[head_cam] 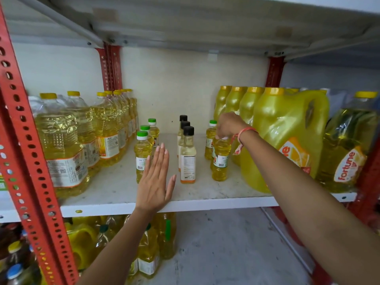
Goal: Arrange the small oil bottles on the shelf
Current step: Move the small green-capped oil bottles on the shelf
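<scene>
Right hand (229, 125) clenched over the cap of a small oil bottle (220, 161) standing on the shelf (216, 202), large yellow jug (287, 138) just beside at 3 o'clock. Left hand (155, 182) flat, fingers spread, released, beside the green-capped bottle (141, 155). Bare shelf lay between the rows, toward the front edge at 6 o'clock.

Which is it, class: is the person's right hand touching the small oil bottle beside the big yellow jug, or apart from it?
Touching. The head view shows the right hand with its fingers closed around the cap and neck of the small oil bottle, hiding the cap.
</scene>
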Tool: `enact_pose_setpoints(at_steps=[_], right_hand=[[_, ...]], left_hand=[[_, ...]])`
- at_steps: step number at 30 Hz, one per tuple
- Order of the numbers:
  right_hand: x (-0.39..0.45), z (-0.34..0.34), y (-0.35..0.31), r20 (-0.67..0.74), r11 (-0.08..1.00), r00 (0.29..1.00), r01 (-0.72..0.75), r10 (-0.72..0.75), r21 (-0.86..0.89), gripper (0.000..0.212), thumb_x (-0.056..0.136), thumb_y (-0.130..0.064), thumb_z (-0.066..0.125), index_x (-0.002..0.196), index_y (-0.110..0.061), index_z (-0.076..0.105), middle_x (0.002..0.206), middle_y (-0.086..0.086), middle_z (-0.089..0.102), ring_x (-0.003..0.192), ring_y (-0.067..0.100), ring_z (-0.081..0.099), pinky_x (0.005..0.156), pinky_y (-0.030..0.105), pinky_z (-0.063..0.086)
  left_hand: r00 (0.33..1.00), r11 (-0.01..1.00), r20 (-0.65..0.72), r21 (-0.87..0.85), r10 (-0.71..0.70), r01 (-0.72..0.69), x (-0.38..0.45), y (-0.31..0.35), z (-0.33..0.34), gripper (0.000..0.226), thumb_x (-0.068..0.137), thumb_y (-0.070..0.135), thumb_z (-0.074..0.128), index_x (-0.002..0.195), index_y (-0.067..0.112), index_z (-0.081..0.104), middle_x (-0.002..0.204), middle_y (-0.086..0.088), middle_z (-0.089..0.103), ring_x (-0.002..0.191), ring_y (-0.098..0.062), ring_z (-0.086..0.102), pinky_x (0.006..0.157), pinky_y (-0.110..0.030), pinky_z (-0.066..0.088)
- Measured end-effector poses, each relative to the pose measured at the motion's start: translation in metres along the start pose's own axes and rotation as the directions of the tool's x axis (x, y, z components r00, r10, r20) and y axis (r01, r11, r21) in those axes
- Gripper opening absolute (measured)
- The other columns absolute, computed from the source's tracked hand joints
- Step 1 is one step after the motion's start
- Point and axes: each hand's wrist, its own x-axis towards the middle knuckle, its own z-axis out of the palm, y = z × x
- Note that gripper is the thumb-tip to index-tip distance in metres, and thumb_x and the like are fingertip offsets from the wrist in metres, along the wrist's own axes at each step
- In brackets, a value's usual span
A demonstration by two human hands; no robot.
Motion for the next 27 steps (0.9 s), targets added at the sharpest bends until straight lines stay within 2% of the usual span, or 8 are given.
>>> enact_pose_setpoints(at_steps=[4,6,8,11,14,17,24,27], right_hand=[[0.000,-0.016,0.000,0.152,0.995,0.988,0.002,-0.018,0.102,0.038,0.078,-0.007,0.071,0.115,0.002,0.069,0.096,0.013,0.066,0.060,0.018,0.055,0.054,0.023,0.044],[0.000,-0.019,-0.001,0.164,0.992,0.986,-0.004,-0.016,0.124,0.036,0.080,-0.008,0.069,0.114,0.004,0.068,0.095,0.017,0.064,0.055,0.013,0.048,0.051,0.022,0.041],[-0.001,-0.018,-0.002,0.154,0.997,0.988,-0.015,0.003,0.079,0.022,0.080,-0.016,0.073,0.092,0.002,0.070,0.099,0.018,0.067,0.061,0.018,0.053,0.057,0.026,0.047],[0.000,-0.014,-0.001,0.110,0.997,0.993,-0.044,0.038,0.056,0.035,0.077,-0.026,0.079,0.062,-0.008,0.053,0.089,0.013,0.067,0.062,0.023,0.059,0.053,0.024,0.045],[0.003,-0.016,0.000,0.135,0.994,0.990,-0.052,0.039,0.094,0.026,0.072,-0.015,0.083,0.083,0.004,0.069,0.097,0.018,0.075,0.055,0.024,0.065,0.064,0.035,0.058],[0.004,-0.021,0.001,0.206,0.996,0.978,-0.034,0.016,0.087,0.041,0.068,-0.008,0.085,0.103,0.006,0.071,0.098,0.019,0.075,0.054,0.023,0.065,0.076,0.039,0.061],[-0.009,-0.031,0.002,0.253,0.999,0.967,-0.001,-0.008,0.036,0.042,0.069,-0.008,0.084,0.107,0.005,0.071,0.092,0.019,0.074,0.055,0.022,0.065,0.082,0.044,0.060],[-0.018,-0.036,0.004,0.273,1.000,0.962,0.018,-0.021,0.016,0.039,0.071,-0.010,0.083,0.106,0.004,0.072,0.067,0.010,0.070,0.052,0.019,0.064,0.080,0.039,0.060]], left_hand=[[1.000,1.000,0.008,0.004,0.002,-0.002,0.001,0.000,0.000,0.068,0.106,0.043,0.015,0.156,-0.002,0.020,0.165,-0.019,0.017,0.154,-0.027,0.010,0.125,-0.039,0.001],[1.000,1.000,0.014,0.007,-0.006,0.006,0.001,0.000,0.000,0.068,0.106,0.044,0.015,0.157,-0.001,0.019,0.165,-0.018,0.016,0.154,-0.026,0.009,0.125,-0.038,0.000],[1.000,1.000,0.018,0.006,-0.010,0.010,0.001,0.000,0.000,0.068,0.106,0.044,0.014,0.157,0.000,0.018,0.165,-0.018,0.016,0.154,-0.025,0.008,0.125,-0.038,0.000],[1.000,1.000,0.021,0.009,-0.010,0.010,0.000,0.000,0.000,0.068,0.106,0.044,0.014,0.157,0.000,0.018,0.165,-0.017,0.016,0.154,-0.024,0.007,0.125,-0.037,0.000],[1.000,1.000,0.027,0.017,-0.012,0.011,0.000,0.000,0.001,0.068,0.106,0.044,0.014,0.157,0.000,0.019,0.166,-0.017,0.016,0.154,-0.024,0.007,0.125,-0.037,0.000],[1.000,1.000,0.025,0.014,-0.014,0.014,0.000,-0.001,0.001,0.067,0.106,0.044,0.015,0.157,0.001,0.018,0.166,-0.015,0.015,0.155,-0.023,0.006,0.125,-0.037,0.000],[0.999,1.000,0.027,0.008,-0.021,0.021,0.000,-0.001,0.002,0.067,0.106,0.044,0.015,0.157,0.001,0.019,0.166,-0.015,0.015,0.154,-0.024,0.008,0.125,-0.038,0.003],[0.999,0.999,0.035,0.013,-0.032,0.031,0.000,-0.001,0.001,0.067,0.106,0.043,0.016,0.157,0.001,0.020,0.166,-0.015,0.015,0.154,-0.024,0.007,0.125,-0.037,0.001]])
